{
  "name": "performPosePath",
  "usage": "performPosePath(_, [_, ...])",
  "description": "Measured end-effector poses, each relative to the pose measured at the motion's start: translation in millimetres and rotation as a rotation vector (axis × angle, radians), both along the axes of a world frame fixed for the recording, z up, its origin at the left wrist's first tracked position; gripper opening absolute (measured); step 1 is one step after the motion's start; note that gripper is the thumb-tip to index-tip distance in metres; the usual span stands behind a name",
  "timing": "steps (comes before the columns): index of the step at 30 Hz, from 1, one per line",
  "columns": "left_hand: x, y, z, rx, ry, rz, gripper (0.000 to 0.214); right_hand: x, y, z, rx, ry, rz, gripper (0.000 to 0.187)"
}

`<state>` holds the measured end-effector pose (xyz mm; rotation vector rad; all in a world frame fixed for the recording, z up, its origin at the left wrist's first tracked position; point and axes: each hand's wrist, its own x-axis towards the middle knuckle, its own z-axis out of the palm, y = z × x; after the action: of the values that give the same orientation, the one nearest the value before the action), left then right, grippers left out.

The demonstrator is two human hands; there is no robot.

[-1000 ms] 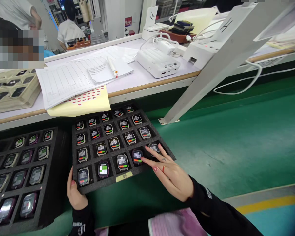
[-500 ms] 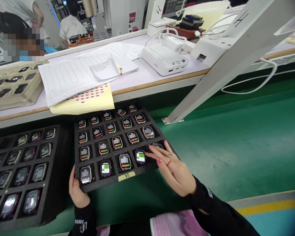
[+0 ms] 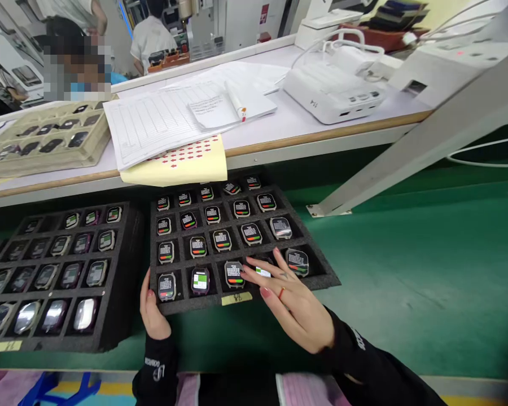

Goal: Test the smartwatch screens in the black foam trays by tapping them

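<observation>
The foam tray (image 3: 317, 265) of small watches lies on the green belt (image 3: 406, 265), just below the edge of the white bench (image 3: 279, 127), with its near edge toward the person. The right hand (image 3: 294, 299) lies flat and spread over the tray's near row, its fingers (image 3: 254, 269) now covering the fourth watch (image 3: 263, 272) from the left, of which only a strip of green screen shows; half a second ago the fingertips lay to the right of that watch and its whole green screen was clear, and a second ago the screen showed red and green bars. The corner watch (image 3: 297, 261), partly hidden before, now shows beside the hand. The hand grips nothing. The left hand (image 3: 152, 310) holds the tray's near left corner as before, thumb on top beside the first watch (image 3: 166, 286), the other fingers hidden beneath. A yellow label (image 3: 236, 298) sits on the tray's front edge, just left of the right hand. To the left a second tray (image 3: 118, 304) of watches lies close beside the first; more of it is in view than earlier, since the camera has swung left and down. On the bench above lie a yellow sheet (image 3: 182, 166) with red marks, ruled papers (image 3: 161, 121) with a pen (image 3: 236, 104) on them, a beige tray (image 3: 46, 141) and a white box (image 3: 330, 93). A slanting grey strut (image 3: 423, 144) comes down onto the belt at the right. Other people stand well behind the bench.
</observation>
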<state>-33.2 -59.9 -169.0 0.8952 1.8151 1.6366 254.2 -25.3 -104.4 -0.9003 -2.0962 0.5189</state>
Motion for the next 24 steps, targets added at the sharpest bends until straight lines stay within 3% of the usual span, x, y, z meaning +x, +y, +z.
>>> performPosePath(7, [-12,-8,32.2,-0.192,0.098,-0.231,0.056,-2,-4,5.6,-0.038,0.014,0.067,0.05])
performPosePath(12, [-17,-12,42.2,-0.237,0.157,-0.364,0.066,-8,-6,4.4,-0.046,-0.025,0.052,0.044])
performPosePath(16, [-15,-9,44.1,-0.305,0.252,-0.372,0.076,-9,-7,1.7,-0.038,-0.015,0.046,0.042])
performPosePath(24, [-11,-6,44.4,-0.287,0.282,-0.334,0.075,11,-8,3.6,-0.008,0.036,-0.032,0.038])
